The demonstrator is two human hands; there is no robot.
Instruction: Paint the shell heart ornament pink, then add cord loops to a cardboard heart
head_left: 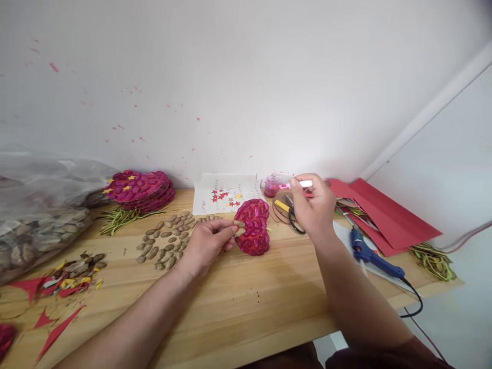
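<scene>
Our left hand (209,242) is pinched shut on 1 pale shell piece (239,228). Thumb and fingers press it against the left edge of the glittered red heart (254,225), which lies on the wooden table (246,307) near its middle. Our right hand (314,209) hovers just right of the heart, raised off the wood. Its fingers are closed around a white stick (305,183) whose pink tip points left toward the pink jar (271,186). The 2 hands are apart, with the heart between them.

Things crowd in along the back. The sheet of star cutouts (225,197) lies against the wall and the scissors (292,214) lie beneath the right hand. The blue glue gun (369,256) sits near the table's right edge, its cord dropping over it. Left of the heart, loose shells (165,243) spread out, with a stack of red hearts (140,189) behind them. A wide stretch of plain wood runs between our forearms down to the front edge.
</scene>
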